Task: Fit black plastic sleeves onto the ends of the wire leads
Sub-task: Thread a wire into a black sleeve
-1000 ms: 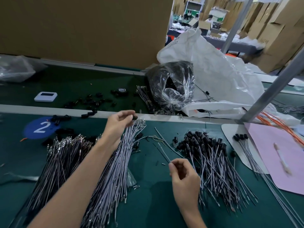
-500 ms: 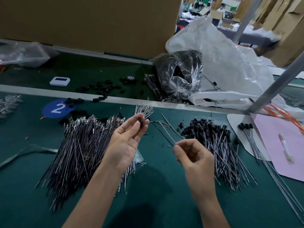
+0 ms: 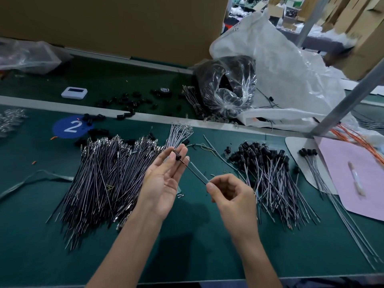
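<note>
My left hand (image 3: 160, 183) is raised palm-up over the green mat, pinching a small black sleeve (image 3: 178, 156) at its fingertips. My right hand (image 3: 232, 196) pinches one thin wire lead (image 3: 196, 173) near its lower end. The lead's far tip reaches the sleeve's opening. A big pile of bare leads (image 3: 108, 173) lies left of my hands. A pile of leads with black sleeves fitted (image 3: 268, 169) lies to the right.
Loose black sleeves (image 3: 124, 100) are scattered on the far belt near a white device (image 3: 74, 92). A clear bag of black parts (image 3: 226, 86) leans on a white bag (image 3: 291, 80). A pink sheet (image 3: 353, 173) and a slanted metal post (image 3: 349, 96) stand right.
My left hand came back from the far wire bundle with a sleeve. My right hand lifted the lead, and the lead's tip now meets the sleeve.
</note>
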